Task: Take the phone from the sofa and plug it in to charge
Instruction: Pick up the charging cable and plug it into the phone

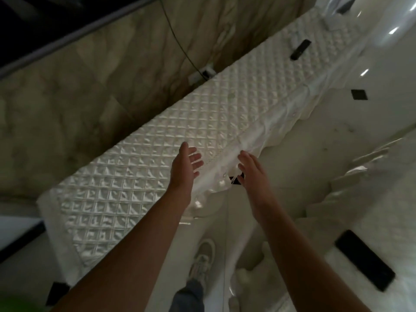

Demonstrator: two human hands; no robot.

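A black phone (364, 260) lies flat on a white padded sofa seat (337, 278) at the lower right, well behind both hands. My left hand (186, 163) is stretched forward over a long white quilted cover (139, 176), fingers spread and holding nothing. My right hand (252, 170) reaches out beside it above the cover's frilled edge, also with nothing in it. On the marbled wall behind the quilted top sits a wall socket (203, 74), and a thin dark cable (177, 41) runs up from it.
A second black slab, perhaps a remote (300, 49), lies at the far end of the quilted top. A dark screen (33, 25) fills the upper left. Glossy white floor (337, 131) with a black inset tile (359, 94) lies between; my shoe (202, 260) stands on it.
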